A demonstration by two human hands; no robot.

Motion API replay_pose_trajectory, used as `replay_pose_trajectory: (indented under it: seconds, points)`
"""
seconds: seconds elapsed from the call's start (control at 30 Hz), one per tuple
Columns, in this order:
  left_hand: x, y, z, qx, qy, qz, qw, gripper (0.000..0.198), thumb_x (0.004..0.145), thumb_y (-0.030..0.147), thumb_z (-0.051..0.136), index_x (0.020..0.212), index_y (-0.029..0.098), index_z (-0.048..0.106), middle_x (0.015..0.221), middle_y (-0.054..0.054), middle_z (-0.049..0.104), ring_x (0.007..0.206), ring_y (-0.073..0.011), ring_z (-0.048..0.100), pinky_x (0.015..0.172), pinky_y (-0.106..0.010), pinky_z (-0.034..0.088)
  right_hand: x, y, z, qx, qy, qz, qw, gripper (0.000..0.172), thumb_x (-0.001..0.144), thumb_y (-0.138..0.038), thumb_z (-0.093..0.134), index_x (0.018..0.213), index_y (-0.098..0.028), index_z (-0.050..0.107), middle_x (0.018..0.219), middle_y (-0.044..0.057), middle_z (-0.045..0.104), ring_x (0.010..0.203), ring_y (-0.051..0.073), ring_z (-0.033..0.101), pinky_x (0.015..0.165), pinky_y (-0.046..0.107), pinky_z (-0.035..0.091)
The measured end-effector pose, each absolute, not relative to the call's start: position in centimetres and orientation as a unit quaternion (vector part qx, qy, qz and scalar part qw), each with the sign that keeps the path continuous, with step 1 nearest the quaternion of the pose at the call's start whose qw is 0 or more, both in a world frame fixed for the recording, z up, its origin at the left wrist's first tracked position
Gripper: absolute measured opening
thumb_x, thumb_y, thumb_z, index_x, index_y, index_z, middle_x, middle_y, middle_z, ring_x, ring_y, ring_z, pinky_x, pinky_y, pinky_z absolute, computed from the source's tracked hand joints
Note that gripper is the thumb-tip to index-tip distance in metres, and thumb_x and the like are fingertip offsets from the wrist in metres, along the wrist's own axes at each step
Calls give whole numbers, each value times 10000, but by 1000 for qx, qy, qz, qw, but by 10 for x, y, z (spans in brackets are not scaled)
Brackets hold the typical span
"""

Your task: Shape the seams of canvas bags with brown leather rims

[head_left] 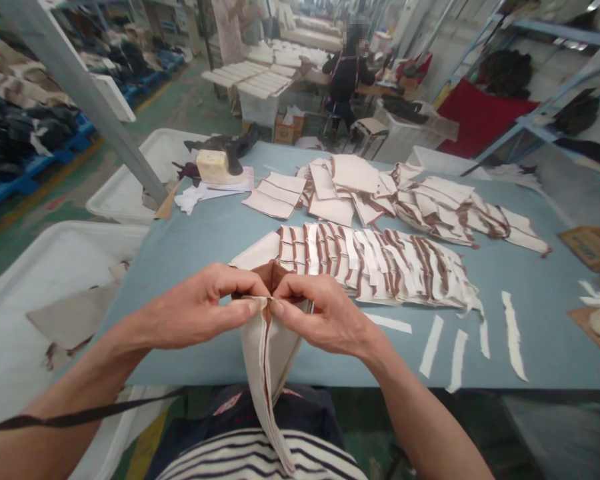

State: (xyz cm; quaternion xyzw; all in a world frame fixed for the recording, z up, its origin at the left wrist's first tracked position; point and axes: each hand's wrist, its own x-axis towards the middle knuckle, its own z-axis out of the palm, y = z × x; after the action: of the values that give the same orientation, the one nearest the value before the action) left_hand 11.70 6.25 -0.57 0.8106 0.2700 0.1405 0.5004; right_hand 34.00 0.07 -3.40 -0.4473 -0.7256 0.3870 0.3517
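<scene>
My left hand [205, 303] and my right hand [320, 310] meet at the near edge of the blue-grey table [190, 240]. Both pinch the top edge of a cream fabric piece with brown trim [267, 360], which hangs down over my lap. Just beyond my hands lies a fanned row of similar cream and brown pieces [375, 263], overlapping one another. A second spread of such pieces [395, 193] lies farther back on the table.
Narrow white paper strips [513, 333] lie at the table's right front. A cream block [217, 167] with dark material sits at the back left. White tubs [130, 190] stand to the left. A seated person [347, 73] works at a far table.
</scene>
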Motion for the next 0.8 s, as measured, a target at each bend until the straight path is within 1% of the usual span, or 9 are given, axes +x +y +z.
replay_pose_trajectory:
  seconds: [0.13, 0.23, 0.33, 0.43, 0.53, 0.63, 0.8]
  points:
    - [115, 67, -7, 809, 277, 126, 502, 280, 964, 350, 670, 762, 166, 730, 668, 45, 620, 629, -107, 533, 585, -184, 392, 339, -2, -34, -455, -734, 359, 354, 229, 963, -250, 634, 740, -199, 625, 672, -46, 585, 610, 104, 505, 580, 238, 321]
    - [113, 69, -6, 818, 250, 124, 503, 318, 1030, 343, 617, 803, 166, 752, 662, 42, 612, 619, -107, 534, 577, -189, 396, 338, -4, -34, -461, -737, 347, 351, 197, 965, -218, 631, 772, -200, 663, 688, -39, 626, 617, 106, 535, 596, 240, 338]
    - [112, 67, -4, 836, 239, 129, 477, 306, 1057, 328, 601, 869, 170, 783, 686, 31, 666, 625, -115, 572, 586, -199, 415, 338, -6, -33, -465, -745, 330, 346, 154, 952, -212, 652, 804, -197, 687, 697, -39, 646, 617, 106, 557, 609, 241, 346]
    - [113, 61, -2, 851, 264, 148, 430, 282, 1053, 309, 605, 890, 176, 792, 699, 32, 693, 623, -110, 589, 580, -204, 403, 337, -7, -31, -474, -754, 300, 341, 131, 916, -209, 666, 786, -194, 671, 661, -55, 602, 585, 98, 522, 604, 247, 315]
    - [114, 54, 0, 855, 297, 171, 389, 246, 1011, 269, 609, 828, 180, 747, 671, 51, 656, 603, -98, 562, 562, -207, 383, 334, -7, -28, -487, -759, 274, 333, 139, 890, -209, 661, 753, -191, 646, 627, -68, 535, 563, 91, 473, 602, 261, 275]
    - [114, 50, 2, 859, 307, 179, 369, 235, 989, 261, 603, 799, 189, 721, 661, 63, 644, 587, -96, 553, 555, -214, 379, 332, -5, -25, -489, -758, 284, 323, 135, 878, -198, 646, 744, -188, 630, 622, -74, 507, 563, 86, 446, 607, 269, 253]
    - [112, 48, 2, 868, 305, 187, 344, 204, 1013, 280, 626, 903, 206, 781, 771, 64, 759, 660, -86, 654, 633, -184, 430, 331, -2, -27, -485, -744, 337, 311, 161, 859, -189, 642, 712, -195, 576, 627, -79, 476, 585, 91, 429, 614, 265, 264]
